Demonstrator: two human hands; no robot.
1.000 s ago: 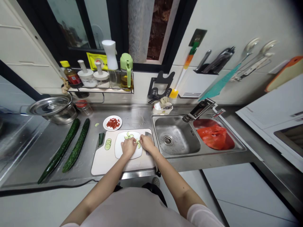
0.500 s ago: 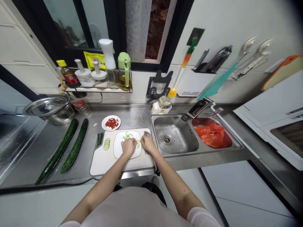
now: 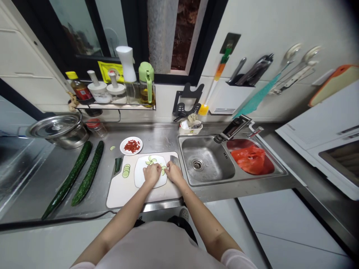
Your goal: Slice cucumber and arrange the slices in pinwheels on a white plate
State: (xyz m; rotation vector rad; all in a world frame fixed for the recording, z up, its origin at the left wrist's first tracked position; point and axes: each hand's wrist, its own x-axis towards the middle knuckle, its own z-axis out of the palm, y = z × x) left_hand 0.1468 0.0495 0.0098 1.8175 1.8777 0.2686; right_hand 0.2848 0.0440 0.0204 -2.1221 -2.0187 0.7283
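Pale board (image 3: 120,192) spreads beneath our fingers; left hand (image 3: 152,174) and right hand (image 3: 174,173) curl narrowly near cucumber slices (image 3: 163,172), but whether they pinch any, we cannot tell.

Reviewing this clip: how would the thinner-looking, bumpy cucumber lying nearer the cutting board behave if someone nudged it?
The bumpy cucumber looks long and rounded, so it would probably roll sideways, perhaps unevenly given its slight bend. It seems stiff, lying as one firm length on the smooth steel counter, where it might also slide a little.
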